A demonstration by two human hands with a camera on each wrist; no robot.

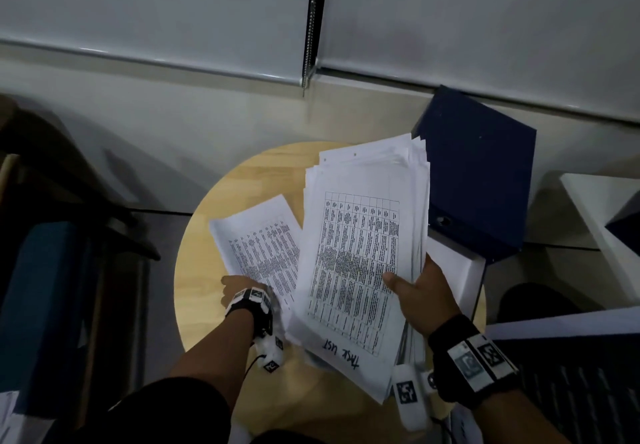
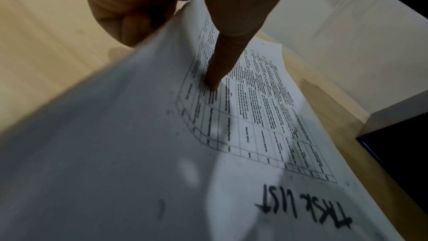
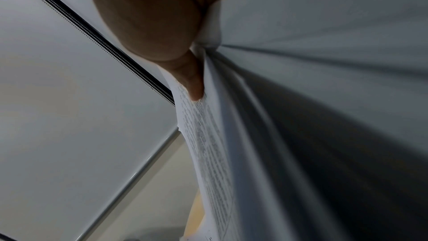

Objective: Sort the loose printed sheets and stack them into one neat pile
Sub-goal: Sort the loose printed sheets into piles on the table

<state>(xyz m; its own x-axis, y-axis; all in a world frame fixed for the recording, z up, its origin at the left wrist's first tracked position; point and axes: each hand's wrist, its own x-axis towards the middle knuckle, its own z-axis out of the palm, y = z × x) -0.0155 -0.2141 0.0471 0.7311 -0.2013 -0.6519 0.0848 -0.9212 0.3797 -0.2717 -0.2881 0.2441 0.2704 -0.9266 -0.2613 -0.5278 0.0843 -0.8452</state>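
On the round wooden table (image 1: 214,208) a loose printed sheet (image 1: 256,235) lies at the left. My left hand (image 1: 242,287) pinches its near edge. In the left wrist view the thumb (image 2: 222,58) presses on the sheet's printed table (image 2: 254,116), and curled fingers (image 2: 125,21) sit under the lifted edge. My right hand (image 1: 415,287) grips a thick, uneven stack of printed sheets (image 1: 360,235) above the table's right half, thumb on top. "TASK LIST" is handwritten on its top page. The right wrist view shows the thumb (image 3: 194,83) clamping the fanned stack (image 3: 231,153).
A dark blue binder (image 1: 478,173) leans at the table's back right, over a white box (image 1: 457,270). Grey blinds and a wall stand behind. A dark chair (image 1: 45,270) is at the left, and a white shelf (image 1: 595,218) at the right.
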